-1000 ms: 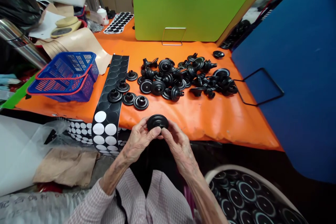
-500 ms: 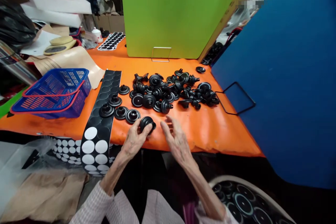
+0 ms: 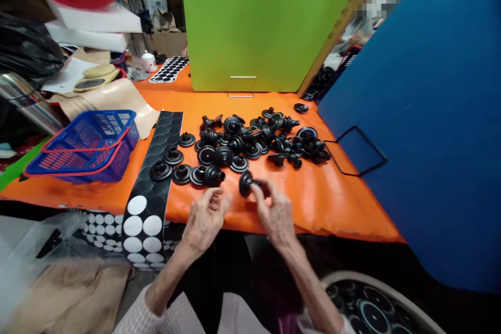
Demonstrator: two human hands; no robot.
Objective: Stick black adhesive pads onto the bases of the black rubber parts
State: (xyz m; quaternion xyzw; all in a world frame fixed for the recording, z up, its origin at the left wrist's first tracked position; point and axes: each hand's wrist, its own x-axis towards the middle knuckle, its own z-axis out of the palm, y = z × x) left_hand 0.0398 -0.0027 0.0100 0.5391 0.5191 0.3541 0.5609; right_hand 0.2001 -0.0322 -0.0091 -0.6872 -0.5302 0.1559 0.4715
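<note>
Between the thumb and fingers of my right hand is a black stepped disc with a short neck, tilted on its side above the table's front part. My left hand is empty, its fingers loosely curled and apart, just in front of another black disc piece lying on its side. Several similar pieces stand neck up to the left, one of them on a black strip of round stickers. A jumbled heap of these black pieces lies beyond my hands.
An orange-covered table bears everything. A blue basket with red handles sits at the left. A green panel stands behind the heap, a blue panel at the right. Below right is a round container holding black discs.
My left hand has let go of its black disc piece, which now lies by the row, and drawn back slightly. My right hand, empty before, now grips another piece.
</note>
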